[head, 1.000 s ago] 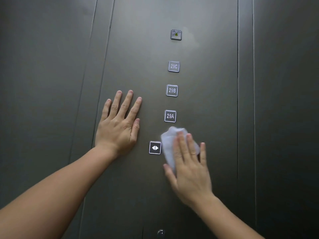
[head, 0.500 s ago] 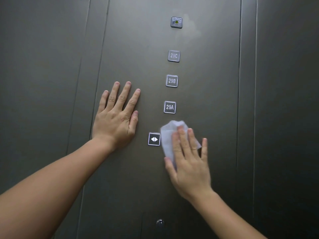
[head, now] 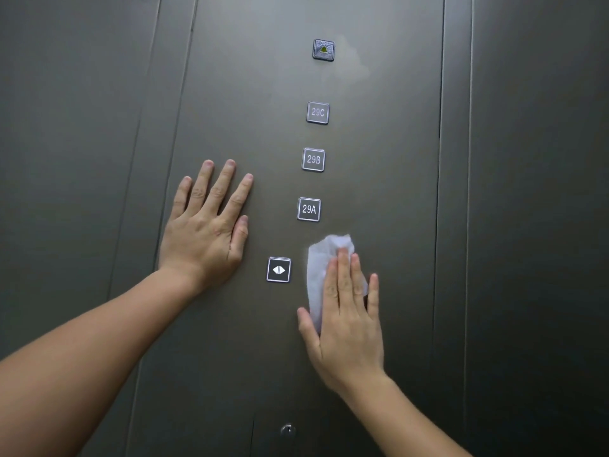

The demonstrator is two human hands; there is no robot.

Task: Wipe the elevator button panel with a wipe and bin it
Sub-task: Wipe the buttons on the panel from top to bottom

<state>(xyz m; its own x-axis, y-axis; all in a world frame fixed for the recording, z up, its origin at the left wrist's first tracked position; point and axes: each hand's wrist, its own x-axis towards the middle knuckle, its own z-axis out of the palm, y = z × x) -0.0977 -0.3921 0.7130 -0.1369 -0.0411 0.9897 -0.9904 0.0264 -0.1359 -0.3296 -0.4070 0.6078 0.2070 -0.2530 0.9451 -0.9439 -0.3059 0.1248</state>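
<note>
A dark metal elevator panel [head: 230,77] fills the view. Up its middle run square buttons: a door-open button [head: 278,269], 29A [head: 308,209], 29B [head: 313,159], 29C [head: 318,112] and a bell button [head: 323,50]. My right hand [head: 346,328] presses a white wipe [head: 318,275] flat against the panel, just right of the door-open button and below 29A. Part of the wipe is hidden under my fingers. My left hand [head: 207,229] lies flat on the panel to the left of the buttons, fingers spread, holding nothing.
A damp smear [head: 352,65] shows beside the bell button. A small round keyhole [head: 287,429] sits low on the panel above a seam. Vertical wall seams run on both sides. No bin is in view.
The view has shifted a little, so the buttons sit differently in the frame. My right hand and the wipe stay beside the door-open button; my left hand stays flat on the panel.
</note>
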